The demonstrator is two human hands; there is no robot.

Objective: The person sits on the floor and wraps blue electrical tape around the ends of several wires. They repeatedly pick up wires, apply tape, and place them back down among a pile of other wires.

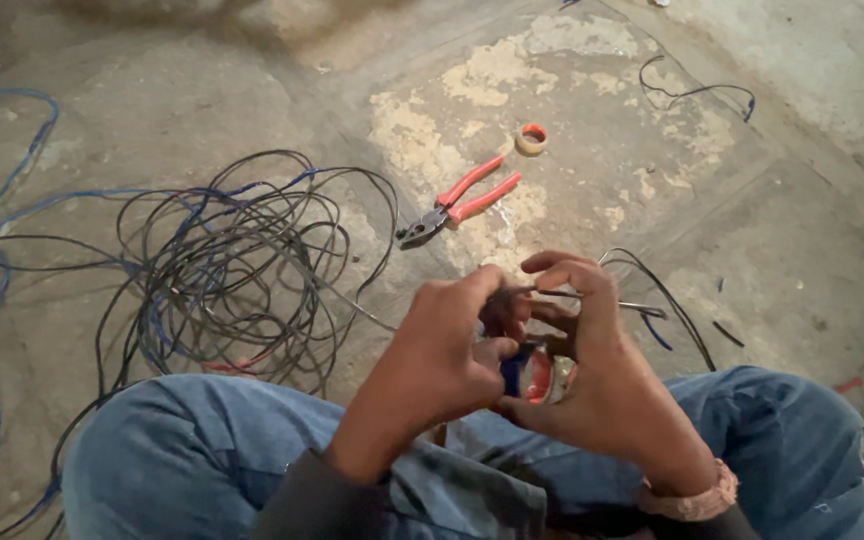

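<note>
Wire pinched between two hands above the knees

Wire (624,305), thin and dark, runs from my fingertips out to the right. My left hand (442,365) curls closed around its end; my right hand (592,360) pinches it too, with a red tape roll (540,378) tucked under the fingers. Beyond lie red-handled pliers (457,205) and a tan tape ring (531,139) on rough, patchy concrete floor (772,240). A tangled cable coil (242,260) sprawls left of my denim knees.

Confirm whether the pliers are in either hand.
No, the pliers lie on the floor beyond both hands.
</note>
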